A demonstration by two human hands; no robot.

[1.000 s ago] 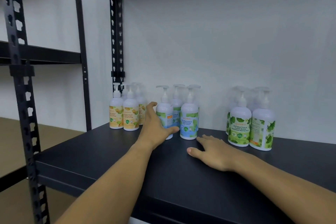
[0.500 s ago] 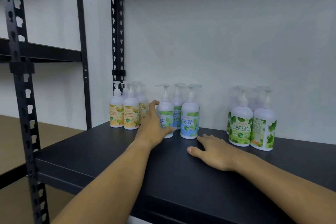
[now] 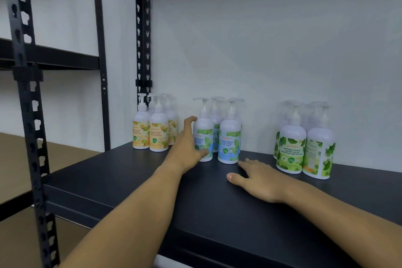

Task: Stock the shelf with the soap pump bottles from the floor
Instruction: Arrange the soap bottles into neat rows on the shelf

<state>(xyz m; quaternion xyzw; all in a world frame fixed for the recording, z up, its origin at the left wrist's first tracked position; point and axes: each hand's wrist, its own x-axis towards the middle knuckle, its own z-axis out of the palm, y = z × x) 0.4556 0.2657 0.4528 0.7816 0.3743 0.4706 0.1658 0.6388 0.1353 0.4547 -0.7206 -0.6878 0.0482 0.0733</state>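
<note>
A mint bottle (image 3: 203, 137) is being set upright on the shelf (image 3: 130, 183) among its group, gripped by the left hand (image 3: 187, 148), while the right hand (image 3: 258, 180) lies flat and empty; release is judged next.

Black shelf (image 3: 217, 206), matte board on a black slotted metal frame, white wall behind. Three clusters of pump bottles stand upright along the back. Left, near the rear upright: yellow-labelled bottles (image 3: 158, 135), two in front, more behind, count unclear. Middle: blue-and-green "cool mint" bottles (image 3: 229, 143), two in front, at least one behind. Right, well apart from the middle group: green-leaf bottles (image 3: 291, 150), two in front, others hazy behind. Left hand (image 3: 187, 148) wrapped around the front-left mint bottle (image 3: 204, 137), which stands on the board. Right hand (image 3: 258, 178) lies flat, palm down, on the shelf just before the mint group. Front of board bare.
</note>
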